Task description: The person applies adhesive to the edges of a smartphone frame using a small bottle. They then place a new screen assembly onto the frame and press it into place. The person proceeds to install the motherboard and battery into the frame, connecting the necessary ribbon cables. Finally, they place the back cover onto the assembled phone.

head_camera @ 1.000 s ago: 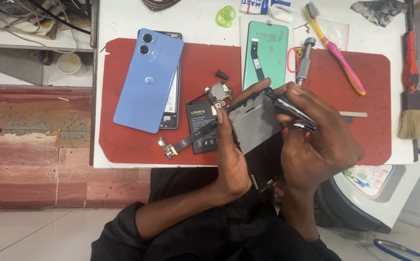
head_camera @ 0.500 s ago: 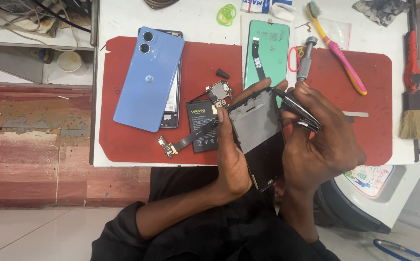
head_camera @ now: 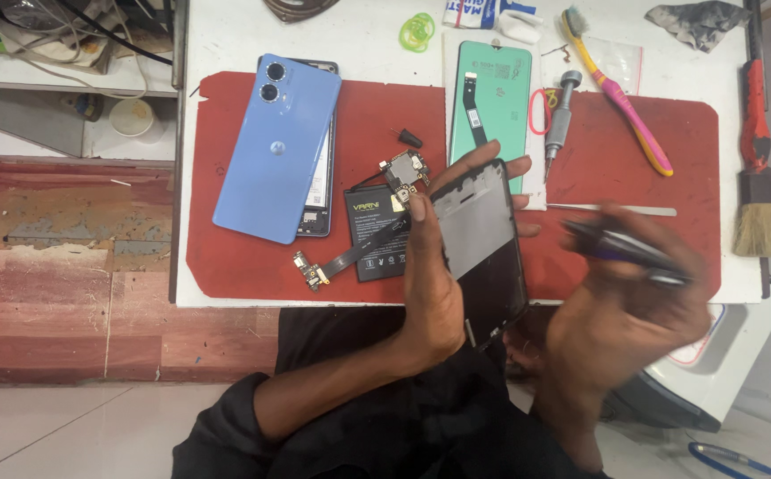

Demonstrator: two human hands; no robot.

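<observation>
Left hand [head_camera: 430, 284] clasps the thin, fragile phone frame [head_camera: 483, 248] by its edges; right hand [head_camera: 625, 302] clenches a slim tool [head_camera: 621, 248].

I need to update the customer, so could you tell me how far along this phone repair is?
Disassembly looks done: the blue back cover, battery and small circuit board lie on the red mat. In hand: the left hand holds the phone frame; the right hand holds a dark tool. Reassembly remains.
</observation>
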